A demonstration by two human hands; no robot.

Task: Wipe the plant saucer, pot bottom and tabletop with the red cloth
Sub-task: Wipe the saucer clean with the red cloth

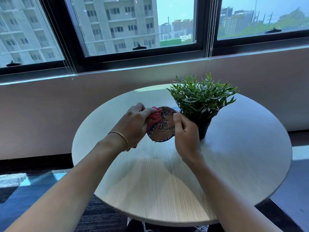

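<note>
My right hand [184, 131] grips the right rim of a round saucer [163, 125] with a dark blue pattern, holding it tilted above the round pale wooden tabletop [167, 181]. My left hand [133, 124] is closed on the red cloth [154, 116], pressing it against the saucer's upper left part. The cloth's lower end hangs under my left wrist. A green leafy plant [200, 96] in a black pot [204, 127] stands upright on the table just right of my right hand.
A low wall and a window sill [117, 71] run behind the table. Dark patterned carpet [100, 216] lies below the table's near edge. Blind cords [209, 27] hang at the window.
</note>
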